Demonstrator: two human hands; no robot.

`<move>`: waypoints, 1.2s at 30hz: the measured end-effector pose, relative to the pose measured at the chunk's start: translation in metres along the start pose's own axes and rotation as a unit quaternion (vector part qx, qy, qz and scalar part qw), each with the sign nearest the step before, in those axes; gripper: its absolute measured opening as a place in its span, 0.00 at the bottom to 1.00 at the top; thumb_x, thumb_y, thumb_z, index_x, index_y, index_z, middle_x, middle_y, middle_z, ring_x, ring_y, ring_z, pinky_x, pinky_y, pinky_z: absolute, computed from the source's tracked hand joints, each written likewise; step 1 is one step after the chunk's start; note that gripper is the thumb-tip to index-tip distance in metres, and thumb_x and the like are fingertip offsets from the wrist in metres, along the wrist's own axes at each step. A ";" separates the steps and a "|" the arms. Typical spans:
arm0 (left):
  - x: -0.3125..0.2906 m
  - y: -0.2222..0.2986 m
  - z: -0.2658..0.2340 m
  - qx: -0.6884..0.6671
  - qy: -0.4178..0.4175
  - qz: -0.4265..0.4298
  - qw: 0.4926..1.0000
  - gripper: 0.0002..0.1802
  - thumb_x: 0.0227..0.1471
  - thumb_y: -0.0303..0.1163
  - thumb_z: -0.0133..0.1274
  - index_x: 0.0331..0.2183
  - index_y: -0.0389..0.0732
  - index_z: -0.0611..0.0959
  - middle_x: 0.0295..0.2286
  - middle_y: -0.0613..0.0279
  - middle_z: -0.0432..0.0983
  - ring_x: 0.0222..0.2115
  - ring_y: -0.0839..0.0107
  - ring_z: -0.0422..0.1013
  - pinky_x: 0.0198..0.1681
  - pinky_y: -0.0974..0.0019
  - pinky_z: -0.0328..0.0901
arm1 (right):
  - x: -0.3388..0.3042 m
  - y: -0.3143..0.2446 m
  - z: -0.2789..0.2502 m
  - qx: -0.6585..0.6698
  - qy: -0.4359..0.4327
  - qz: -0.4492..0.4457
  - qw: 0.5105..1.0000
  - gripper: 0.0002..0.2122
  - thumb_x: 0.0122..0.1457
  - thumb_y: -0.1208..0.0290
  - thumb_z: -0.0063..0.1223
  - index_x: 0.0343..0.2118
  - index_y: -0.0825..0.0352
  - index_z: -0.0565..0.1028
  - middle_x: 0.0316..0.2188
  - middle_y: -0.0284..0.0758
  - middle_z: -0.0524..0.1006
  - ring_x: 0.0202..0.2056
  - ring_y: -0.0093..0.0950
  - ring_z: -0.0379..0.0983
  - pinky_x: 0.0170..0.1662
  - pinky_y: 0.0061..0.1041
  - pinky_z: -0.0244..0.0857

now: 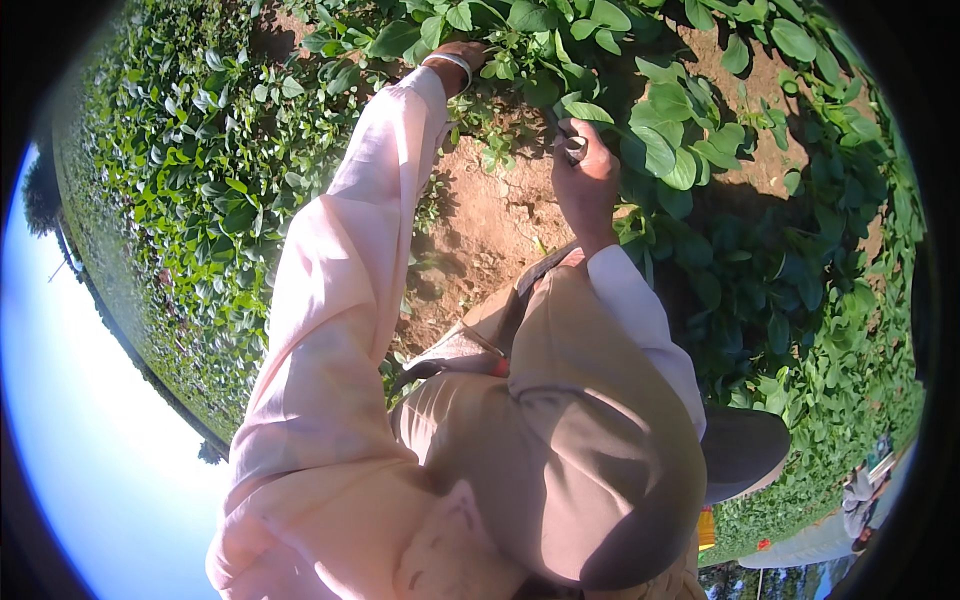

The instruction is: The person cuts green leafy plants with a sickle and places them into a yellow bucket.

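Observation:
My left hand (462, 60), with a pale bangle (452, 66) at the wrist, reaches far forward among low leafy weeds (505, 65). Leaves hide its fingers, so I cannot see what they touch. To its right and a little nearer, my right hand (585, 180) is closed in a fist above the bare soil. A small pale, shiny thing (576, 148) shows at its curled fingers; its kind is unclear. Just beyond that fist are the broad green leaves of a crop plant (660, 120).
Reddish-brown soil (490, 210) runs between dense green plants (210, 170) on the left and a leafy crop row (780, 270) on the right. My bent knee (570, 330) is close below the right hand. Another person (860, 500) is at the far lower right.

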State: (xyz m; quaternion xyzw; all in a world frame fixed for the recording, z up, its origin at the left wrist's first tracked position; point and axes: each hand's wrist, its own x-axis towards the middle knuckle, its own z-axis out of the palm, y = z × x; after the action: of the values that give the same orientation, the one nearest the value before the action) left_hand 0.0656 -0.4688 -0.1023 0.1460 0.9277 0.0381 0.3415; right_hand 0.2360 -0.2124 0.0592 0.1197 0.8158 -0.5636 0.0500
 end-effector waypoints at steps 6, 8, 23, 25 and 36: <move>-0.028 0.073 -0.097 -0.093 0.041 -0.086 0.991 0.20 0.51 0.42 0.47 0.43 0.42 0.78 0.40 0.48 0.76 0.42 0.53 0.72 0.44 0.59 0.65 | -0.003 0.005 -0.040 -0.097 -0.084 0.031 0.991 0.13 0.46 0.76 0.56 0.38 0.62 0.73 0.21 0.42 0.76 0.26 0.41 0.75 0.29 0.34 0.67; -0.043 0.067 -0.114 -0.124 0.068 -0.072 0.987 0.22 0.49 0.44 0.49 0.43 0.41 0.78 0.39 0.47 0.76 0.41 0.53 0.72 0.44 0.59 0.66 | 0.002 -0.002 -0.048 -0.088 -0.096 0.032 0.991 0.13 0.46 0.77 0.55 0.38 0.61 0.73 0.21 0.41 0.76 0.26 0.41 0.75 0.29 0.33 0.67; -0.066 0.105 -0.047 0.052 0.135 -0.040 0.989 0.19 0.43 0.39 0.51 0.41 0.50 0.78 0.34 0.54 0.77 0.37 0.50 0.73 0.40 0.52 0.68 | 0.022 -0.011 -0.013 -0.153 -0.068 -0.015 0.986 0.13 0.45 0.76 0.54 0.36 0.61 0.73 0.26 0.38 0.78 0.31 0.40 0.75 0.34 0.36 0.68; -0.063 0.093 -0.059 0.012 0.066 -0.107 0.992 0.21 0.44 0.40 0.50 0.44 0.50 0.76 0.36 0.52 0.77 0.38 0.49 0.73 0.42 0.51 0.67 | 0.029 0.003 -0.010 -0.107 -0.058 -0.017 0.992 0.11 0.46 0.75 0.53 0.35 0.62 0.74 0.26 0.39 0.78 0.31 0.40 0.75 0.34 0.35 0.68; -0.119 0.093 -0.055 0.068 0.109 0.112 0.985 0.26 0.44 0.35 0.53 0.49 0.56 0.74 0.49 0.53 0.69 0.36 0.57 0.74 0.35 0.58 0.70 | -0.013 0.007 -0.052 -0.132 -0.181 -0.013 0.975 0.16 0.45 0.74 0.55 0.40 0.59 0.72 0.23 0.41 0.76 0.30 0.44 0.74 0.35 0.41 0.67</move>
State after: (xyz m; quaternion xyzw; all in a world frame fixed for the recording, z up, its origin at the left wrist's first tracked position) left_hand 0.1390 -0.4136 0.0299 0.2674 0.9374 0.0283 0.2216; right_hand 0.2533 -0.1633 0.0744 -0.0025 0.8618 -0.4640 0.2049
